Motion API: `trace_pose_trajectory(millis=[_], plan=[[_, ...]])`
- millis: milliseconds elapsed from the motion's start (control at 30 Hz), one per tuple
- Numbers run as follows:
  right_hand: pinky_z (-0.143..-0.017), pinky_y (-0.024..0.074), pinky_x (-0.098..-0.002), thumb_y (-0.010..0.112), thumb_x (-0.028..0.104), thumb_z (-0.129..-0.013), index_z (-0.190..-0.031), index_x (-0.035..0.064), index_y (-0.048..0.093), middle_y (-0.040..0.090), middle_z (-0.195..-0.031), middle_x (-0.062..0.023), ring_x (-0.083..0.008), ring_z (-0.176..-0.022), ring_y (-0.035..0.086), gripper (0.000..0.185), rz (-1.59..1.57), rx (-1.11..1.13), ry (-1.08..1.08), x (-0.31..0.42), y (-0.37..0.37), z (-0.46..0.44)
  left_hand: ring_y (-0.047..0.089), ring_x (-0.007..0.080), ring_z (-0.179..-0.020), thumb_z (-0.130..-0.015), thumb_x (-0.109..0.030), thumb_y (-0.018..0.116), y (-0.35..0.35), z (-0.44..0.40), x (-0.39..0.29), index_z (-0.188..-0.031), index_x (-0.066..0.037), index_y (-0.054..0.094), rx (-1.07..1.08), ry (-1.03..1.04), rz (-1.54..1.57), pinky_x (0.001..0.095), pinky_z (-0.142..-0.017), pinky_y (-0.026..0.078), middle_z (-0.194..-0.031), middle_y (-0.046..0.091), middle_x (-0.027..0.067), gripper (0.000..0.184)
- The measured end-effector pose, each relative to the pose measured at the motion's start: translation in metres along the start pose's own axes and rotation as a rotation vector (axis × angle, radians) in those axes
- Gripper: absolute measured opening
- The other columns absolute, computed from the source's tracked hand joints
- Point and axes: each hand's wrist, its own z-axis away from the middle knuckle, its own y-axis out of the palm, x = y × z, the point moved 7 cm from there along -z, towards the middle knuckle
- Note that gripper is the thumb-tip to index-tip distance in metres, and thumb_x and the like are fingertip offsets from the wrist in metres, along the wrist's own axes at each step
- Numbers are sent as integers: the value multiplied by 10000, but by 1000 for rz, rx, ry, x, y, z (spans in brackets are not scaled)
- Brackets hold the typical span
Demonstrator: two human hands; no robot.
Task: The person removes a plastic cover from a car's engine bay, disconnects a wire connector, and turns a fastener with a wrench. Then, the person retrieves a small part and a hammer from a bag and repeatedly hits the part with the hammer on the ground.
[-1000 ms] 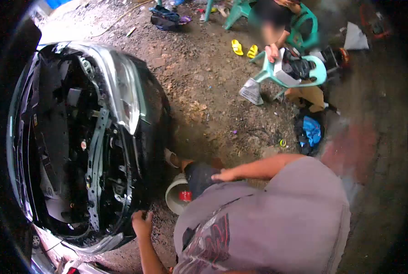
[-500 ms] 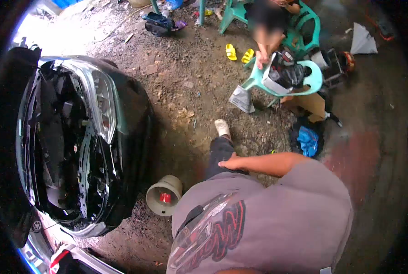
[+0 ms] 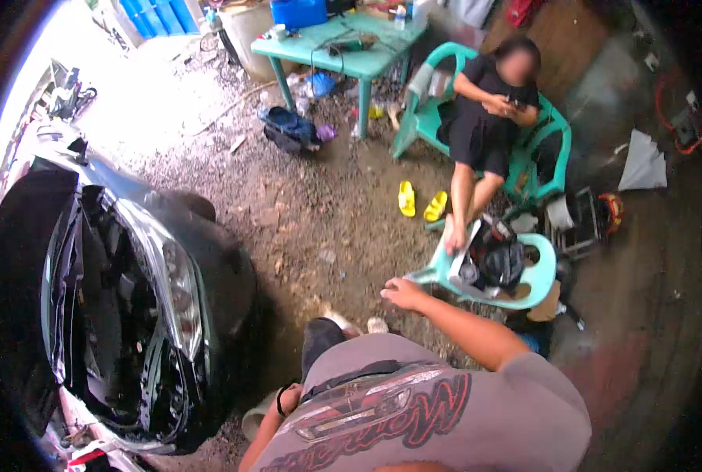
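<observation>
Looks glossy and dark, like painted metal, over the car [image 3: 229, 303]; turns clear and shiny, like hard plastic, at the headlamp [image 3: 179, 295]. Shows as smooth moulded plastic with a soft sheen on the table [image 3: 307, 49] and near chair [image 3: 541, 293], and as pale plastic, duller, on the bucket [image 3: 255, 422]. Appears smooth and bright, like rubbery plastic, on the slippers [image 3: 407, 200]. Falls as matt cloth in the shirt [image 3: 516, 409], and as darker matt cloth in the trousers [image 3: 318, 342]. Crinkles as thin film in the blue bag [image 3: 319, 84]. Roughens to gritty, stony earth over the ground [image 3: 288, 197]. Looks flat and matt, like paper or plastic, on the white sheet [image 3: 644, 164].
</observation>
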Motion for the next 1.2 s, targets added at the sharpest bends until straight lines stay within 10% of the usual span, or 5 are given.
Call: trace_pose_trajectory(millis=[133, 400, 700, 1000, 1200], plan=[[-899, 544, -400, 706, 414, -912, -1246, 41, 664, 732, -1108, -176, -291, -1013, 705, 503, -21, 28, -86, 77, -58, -89, 558, 84, -638, -907, -290, 778, -57, -96, -36, -890, -50, 703, -218, -649, 508, 257, -579, 433, -741, 648, 1, 251], [-857, 547, -461, 700, 438, -883, -1049, 80, 738, 740, -1034, -209, -335, -972, 713, 397, 126, 34, 9, 149, -174, -273, 613, 160, -624, -908, -337, 760, -240, -340, -119, -885, 8, 739, -17, -276, 259, 337, -549, 493, -742, 680, 57, 346], [-571, 553, -302, 617, 330, -1022, -1002, 85, 655, 680, -862, -32, -137, -693, 663, 248, -684, -60, -8, 299, -422, -523, 624, 128, -649, -908, -165, 734, -465, -409, -276, -953, 1, 724, -680, -399, 207, 286, -550, 490, -760, 686, 53, 172], [-522, 577, -346, 652, 362, -978, -1167, -10, 557, 669, -867, -160, -254, -658, 690, 429, -914, -161, 94, 405, -595, -934, 705, 210, -717, -886, -239, 733, -326, -429, -162, -873, -2, 765, -674, -772, -63, 352, -712, 554, -783, 749, 102, 240], [-463, 610, -421, 671, 223, -930, -1278, 3, 559, 620, -1078, -272, -334, -618, 680, 427, -717, -315, 272, 380, -583, -1112, 692, 195, -701, -898, -251, 727, -279, -484, -323, -915, -2, 765, -605, -981, 149, 341, -693, 554, -819, 747, 100, 252]])
